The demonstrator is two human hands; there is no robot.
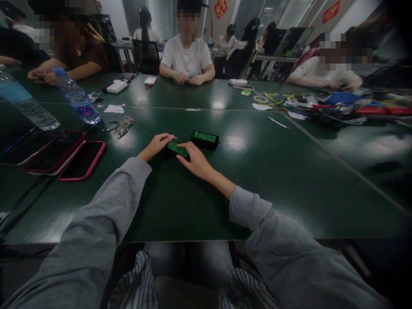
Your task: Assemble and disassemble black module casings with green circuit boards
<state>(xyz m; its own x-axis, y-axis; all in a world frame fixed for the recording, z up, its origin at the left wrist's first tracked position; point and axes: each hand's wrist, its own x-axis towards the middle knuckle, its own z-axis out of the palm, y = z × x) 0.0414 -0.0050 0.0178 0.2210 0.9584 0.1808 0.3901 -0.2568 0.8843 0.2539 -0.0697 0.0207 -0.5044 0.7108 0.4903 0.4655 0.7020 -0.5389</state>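
Between my two hands is a green circuit board point(176, 148), long and narrow, lying low over the table. My left hand point(157, 145) grips its left end, with the fingers over the far edge. At the right end, my right hand point(197, 161) holds the board between thumb and fingers, the fingertips resting on its top. The hands hide both ends, and I cannot tell whether the board sits in a dark case. Just beyond my right hand stands a black case point(210, 145) with another green board point(204, 137) in its top, untouched.
To the left lie a phone with a pink edge point(83, 161), glasses point(124, 126) and two water bottles point(79, 98). A pen point(278, 123) and a heap of cables point(309, 105) lie to the right on the green table point(273, 189). Several people sit around it.
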